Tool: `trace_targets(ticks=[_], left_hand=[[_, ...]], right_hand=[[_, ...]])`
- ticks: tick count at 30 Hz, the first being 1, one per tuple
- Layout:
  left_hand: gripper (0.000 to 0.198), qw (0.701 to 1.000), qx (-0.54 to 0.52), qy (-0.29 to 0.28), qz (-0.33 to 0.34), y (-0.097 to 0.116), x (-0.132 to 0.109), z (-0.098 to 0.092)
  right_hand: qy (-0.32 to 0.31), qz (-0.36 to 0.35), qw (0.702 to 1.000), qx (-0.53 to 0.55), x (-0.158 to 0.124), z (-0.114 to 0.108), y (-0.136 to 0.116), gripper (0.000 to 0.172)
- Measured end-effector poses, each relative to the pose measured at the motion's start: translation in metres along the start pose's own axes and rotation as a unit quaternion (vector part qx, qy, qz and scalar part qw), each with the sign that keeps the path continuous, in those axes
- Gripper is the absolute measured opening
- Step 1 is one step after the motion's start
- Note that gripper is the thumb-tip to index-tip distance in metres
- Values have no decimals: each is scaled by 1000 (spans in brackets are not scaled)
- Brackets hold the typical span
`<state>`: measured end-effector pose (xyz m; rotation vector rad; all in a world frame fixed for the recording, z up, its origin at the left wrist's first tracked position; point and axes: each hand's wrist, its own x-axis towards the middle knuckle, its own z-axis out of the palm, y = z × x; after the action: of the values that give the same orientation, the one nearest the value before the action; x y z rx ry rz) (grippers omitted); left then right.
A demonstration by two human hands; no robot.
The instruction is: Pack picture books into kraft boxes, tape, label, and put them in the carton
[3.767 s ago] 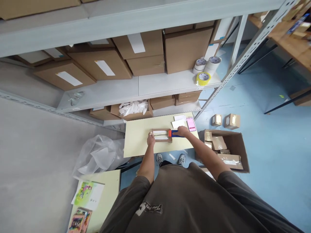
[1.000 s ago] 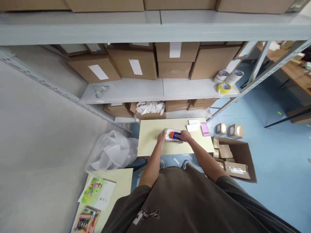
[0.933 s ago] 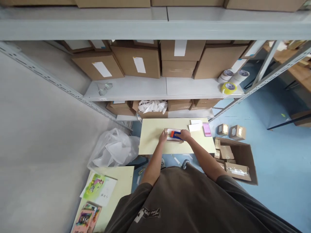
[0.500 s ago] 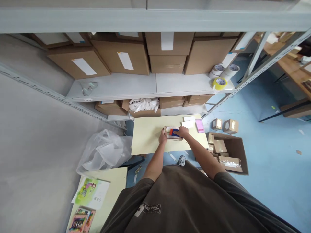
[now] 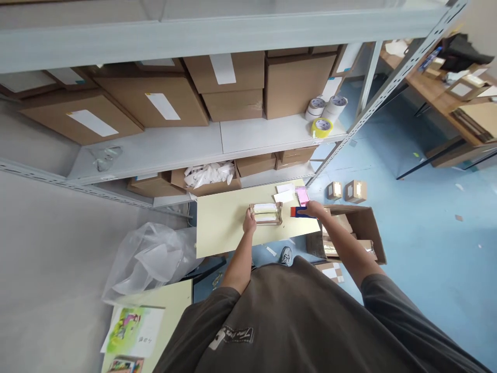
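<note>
On the pale yellow table (image 5: 217, 223) lies a small cardboard package (image 5: 266, 213) with shiny tape across its top. My left hand (image 5: 249, 221) grips its left end. To the right of the package, my right hand (image 5: 315, 209) is closed around a blue and red tool (image 5: 298, 212), held apart from the package near the table's right edge. Just behind that tool are a pink item (image 5: 302, 195) and white papers (image 5: 284, 192).
Shelves (image 5: 174, 153) with large boxes and tape rolls (image 5: 321, 127) stand ahead. An open carton (image 5: 368, 230) of packages is on the floor to the right. A plastic bag (image 5: 155, 259) and a second table (image 5: 174, 305) are at the left.
My right hand has moved right with the blue and red tool, off the package. My left hand still holds the package's left end. The whole view has shifted.
</note>
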<state>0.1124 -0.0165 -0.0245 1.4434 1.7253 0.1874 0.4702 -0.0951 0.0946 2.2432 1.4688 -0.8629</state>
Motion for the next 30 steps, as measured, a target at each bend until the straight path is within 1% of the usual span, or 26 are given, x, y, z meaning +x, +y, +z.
trace_targets(ticks=[2, 5, 7, 9, 12, 14, 17, 18, 20, 22, 24, 25, 28, 30], left_hand=[[59, 1000, -16, -5, -4, -7, 5, -7], [58, 998, -54, -18, 7, -21, 17, -25], [57, 997, -70, -18, 10, -33, 24, -40], [57, 998, -69, -6, -6, -43, 29, -56], [56, 998, -61, 11, -24, -53, 31, -79], [52, 997, -70, 25, -1, -54, 28, -93], [57, 993, -97, 48, 50, -47, 22, -112], [58, 992, -101, 45, 60, -43, 21, -118], [63, 994, -95, 21, 55, -36, 20, -128], [67, 997, -68, -3, 35, -29, 21, -134], [68, 999, -37, -16, 20, -22, 21, -133], [68, 999, -26, -21, 19, -18, 21, -129], [68, 1000, -10, -16, 9, -5, 15, -108], [69, 1000, -5, 0, -11, 4, 9, -89]], right_hand=[[9, 1, 1000, 5, -2, 2, -15, 68], [14, -10, 1000, 15, -6, -2, -55, 68], [22, -13, 999, 20, -10, -9, -89, 70], [34, -11, 999, 24, -15, -18, -125, 68], [44, -19, 999, 25, -22, -33, -183, 65], [45, -34, 998, 24, -26, -40, -221, 65], [45, -61, 997, 14, -30, -44, -274, 65], [45, -70, 997, 7, -31, -43, -289, 64], [41, -88, 995, -12, -31, -41, -313, 60], [37, -99, 994, -28, -30, -39, -327, 54], [38, -103, 993, -36, -29, -40, -330, 51], [40, -103, 993, -36, -28, -40, -328, 51], [42, -100, 994, -27, -25, -43, -307, 57], [35, -93, 995, -16, -24, -42, -279, 63]])
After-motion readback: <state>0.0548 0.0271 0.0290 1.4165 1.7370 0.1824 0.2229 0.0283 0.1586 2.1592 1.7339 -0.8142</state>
